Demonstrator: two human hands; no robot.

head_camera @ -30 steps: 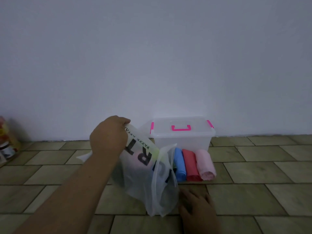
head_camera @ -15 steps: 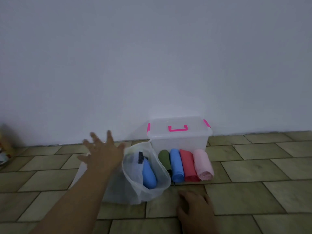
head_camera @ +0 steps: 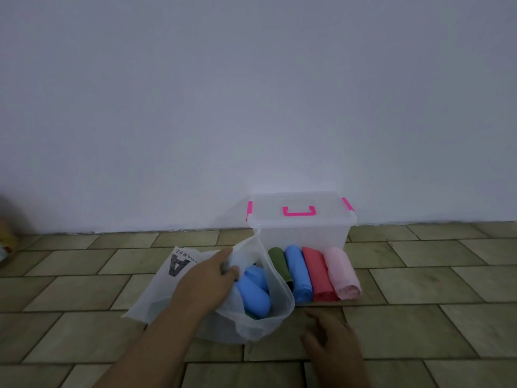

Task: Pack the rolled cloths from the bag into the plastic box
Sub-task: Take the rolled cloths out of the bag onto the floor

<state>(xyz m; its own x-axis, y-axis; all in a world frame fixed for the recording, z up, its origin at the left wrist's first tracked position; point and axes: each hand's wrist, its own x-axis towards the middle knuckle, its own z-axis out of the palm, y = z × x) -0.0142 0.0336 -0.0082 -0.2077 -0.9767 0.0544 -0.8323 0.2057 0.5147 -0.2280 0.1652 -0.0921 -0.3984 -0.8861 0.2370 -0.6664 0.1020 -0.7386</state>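
A translucent white bag [head_camera: 275, 312] sits on the tiled floor with its mouth open. My left hand [head_camera: 205, 281] grips the bag's left rim. Inside lie blue rolled cloths [head_camera: 253, 291]. My right hand [head_camera: 333, 343] rests flat on the floor to the bag's right, holding nothing. Against the wall stands the clear plastic box [head_camera: 302, 233], its lid with pink latches and a pink handle closed. In front of the box lie rolled cloths in a row: green [head_camera: 278, 261], blue [head_camera: 298, 271], red [head_camera: 319, 273] and pink [head_camera: 342, 273].
A white wall rises right behind the box. A blurred colourful object [head_camera: 7, 242] sits at the far left edge. Olive floor tiles [head_camera: 419, 278] stretch right of the cloth row and across the foreground.
My left hand let go of the lifted bag, which dropped upright onto the floor, then came back and took hold of its left rim. My right hand stayed on the floor.
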